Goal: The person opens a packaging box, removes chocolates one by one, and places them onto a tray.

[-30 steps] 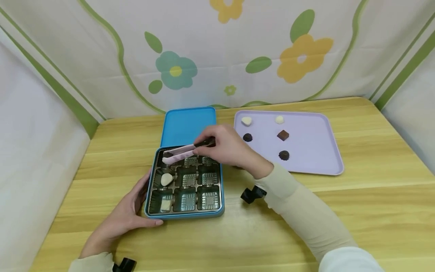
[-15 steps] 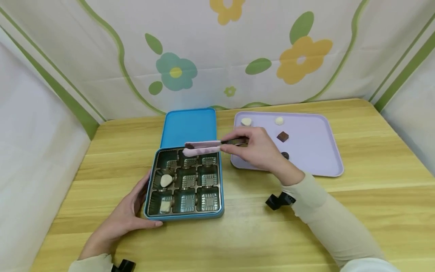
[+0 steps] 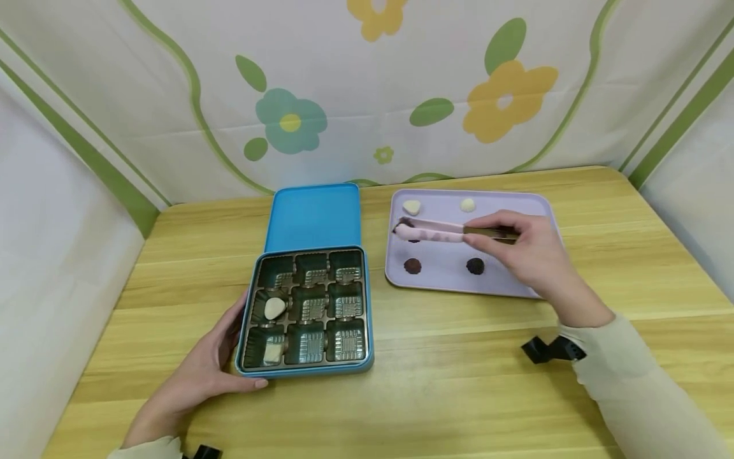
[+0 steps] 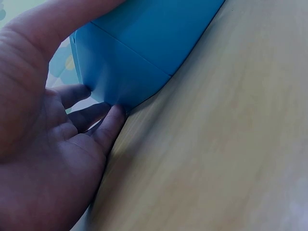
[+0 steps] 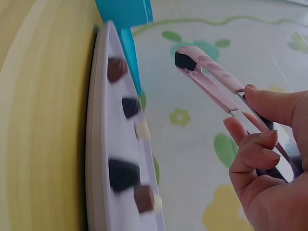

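Observation:
My left hand (image 3: 201, 370) grips the near-left corner of a blue tin (image 3: 312, 370), thumb along its front and fingers against its left side. A sectioned insert fills the tin. A white heart-like chocolate (image 3: 274, 308) lies in the middle-left section, and a square white one (image 3: 273, 352) in the near-left section. Over the lilac tray (image 3: 444, 258), my right hand (image 3: 533, 252) pinches metal tongs (image 3: 436, 234) with pink tips. Those tips hold a dark chocolate (image 5: 184, 61), raised clear of the tray. My right hand and the tongs partly cover chocolates on the tray.
Behind the tin lies its blue lid (image 3: 314, 220), open side up. On the tray sit white chocolates (image 3: 411, 206), a reddish-brown one (image 3: 412, 266), a dark one (image 3: 475, 266) and a brown square one (image 5: 144, 198). A flowered cloth (image 3: 332, 70) hangs behind the wooden table (image 3: 447, 376).
My right hand has carried the tongs rightward from the tin's far-left section to above the tray, the dark chocolate still between the tips. My left hand keeps its grip on the tin.

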The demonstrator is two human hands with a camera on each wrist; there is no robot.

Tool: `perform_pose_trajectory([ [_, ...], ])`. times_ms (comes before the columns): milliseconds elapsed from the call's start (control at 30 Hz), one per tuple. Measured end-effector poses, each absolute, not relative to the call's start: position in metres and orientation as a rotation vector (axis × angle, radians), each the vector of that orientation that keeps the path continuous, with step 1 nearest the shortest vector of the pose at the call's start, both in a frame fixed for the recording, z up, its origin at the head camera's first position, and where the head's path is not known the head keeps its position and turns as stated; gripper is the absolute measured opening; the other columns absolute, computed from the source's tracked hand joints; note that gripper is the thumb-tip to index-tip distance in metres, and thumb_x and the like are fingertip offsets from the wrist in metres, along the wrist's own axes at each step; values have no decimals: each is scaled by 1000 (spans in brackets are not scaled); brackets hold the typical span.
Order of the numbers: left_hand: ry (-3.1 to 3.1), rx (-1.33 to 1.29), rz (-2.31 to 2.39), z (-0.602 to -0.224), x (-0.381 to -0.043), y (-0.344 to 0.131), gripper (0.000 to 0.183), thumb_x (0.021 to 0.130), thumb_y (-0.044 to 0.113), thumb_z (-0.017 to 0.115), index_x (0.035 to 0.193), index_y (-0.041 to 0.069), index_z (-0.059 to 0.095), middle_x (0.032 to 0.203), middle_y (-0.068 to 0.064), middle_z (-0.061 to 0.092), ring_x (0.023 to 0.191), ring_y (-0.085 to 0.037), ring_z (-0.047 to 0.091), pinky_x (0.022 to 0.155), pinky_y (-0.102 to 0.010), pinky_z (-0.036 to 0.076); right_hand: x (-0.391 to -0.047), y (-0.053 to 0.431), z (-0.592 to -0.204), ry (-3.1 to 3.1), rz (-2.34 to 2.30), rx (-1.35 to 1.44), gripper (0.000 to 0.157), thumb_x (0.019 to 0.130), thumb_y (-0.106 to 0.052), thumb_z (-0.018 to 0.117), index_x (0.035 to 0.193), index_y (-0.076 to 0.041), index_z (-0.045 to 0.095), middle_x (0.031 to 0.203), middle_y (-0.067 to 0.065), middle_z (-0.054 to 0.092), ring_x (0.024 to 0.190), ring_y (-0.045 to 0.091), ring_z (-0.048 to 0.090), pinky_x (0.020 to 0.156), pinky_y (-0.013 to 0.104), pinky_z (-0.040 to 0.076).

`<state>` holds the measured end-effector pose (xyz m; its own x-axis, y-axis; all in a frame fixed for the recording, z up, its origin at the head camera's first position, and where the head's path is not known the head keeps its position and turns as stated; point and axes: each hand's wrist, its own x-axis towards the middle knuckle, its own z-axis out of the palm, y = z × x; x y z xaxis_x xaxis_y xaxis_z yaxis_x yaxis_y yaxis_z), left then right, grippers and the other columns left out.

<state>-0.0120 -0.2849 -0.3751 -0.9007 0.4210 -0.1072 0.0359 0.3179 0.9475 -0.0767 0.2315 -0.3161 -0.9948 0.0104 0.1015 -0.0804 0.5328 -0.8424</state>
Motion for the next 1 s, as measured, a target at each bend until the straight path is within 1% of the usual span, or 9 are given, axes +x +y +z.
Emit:
perform_pose_trajectory([
  [100,2241,412,1619,-375,-12,-284,137,73,-7,95,175,32,12,181,-12,15,147,12,37,112,-4,33,-72,256,-318,-2656,1454,-74,30,94,-29,87,119,-12,83,94,-29,74,81,1,65,61,21,47],
  [233,2236,395,1606,-375,-12,-283,136,74,-5,94,175,33,11,181,-15,13,144,10,41,110,-5,38,-66,291,-321,-2615,1442,-243,32,94,-30,86,120,-12,83,93,-34,73,82,-3,64,64,15,49],
  [333,2246,389,1591,-375,-11,-283,136,74,-4,95,175,34,11,181,-17,14,143,12,41,110,-5,37,-62,315,-326,-2596,1414,-333,33,95,-32,85,122,-13,83,91,-37,72,82,-3,60,66,11,49],
  [500,2253,410,1609,-375,-11,-284,138,72,-7,95,175,32,11,181,-14,16,148,14,34,113,-3,31,-60,344,-335,-2630,1339,-444,36,95,-41,84,123,-18,83,86,-41,69,86,-5,57,67,9,48],
  [600,2258,429,1615,-375,-11,-285,138,72,-9,94,175,30,12,180,-14,17,149,14,34,113,-3,32,-60,353,-338,-2632,1345,-482,33,94,-42,84,121,-22,84,85,-41,69,84,-6,57,65,11,47],
  [800,2266,427,1610,-375,-11,-284,138,71,-9,95,175,30,13,180,-13,18,149,13,33,113,-3,31,-60,365,-338,-2572,1418,-580,24,93,-43,84,115,-32,85,83,-34,69,73,-1,55,60,16,47],
  [867,2266,428,1613,-375,-12,-283,138,71,-9,95,175,29,13,180,-12,19,150,13,32,114,-2,30,-60,368,-338,-2553,1464,-633,23,92,-44,85,113,-34,86,84,-33,69,74,1,56,60,17,48],
  [933,2264,432,1617,-374,-12,-284,138,70,-9,95,175,28,14,180,-12,19,150,12,33,114,-3,31,-61,371,-339,-2531,1516,-684,24,92,-43,85,113,-32,86,85,-32,70,74,2,57,61,17,50],
  [1000,2257,436,1623,-374,-13,-284,137,70,-10,94,175,28,14,180,-11,20,150,11,34,114,-3,31,-63,373,-341,-2506,1594,-741,21,92,-42,85,110,-33,87,85,-31,72,75,3,58,63,17,52],
])
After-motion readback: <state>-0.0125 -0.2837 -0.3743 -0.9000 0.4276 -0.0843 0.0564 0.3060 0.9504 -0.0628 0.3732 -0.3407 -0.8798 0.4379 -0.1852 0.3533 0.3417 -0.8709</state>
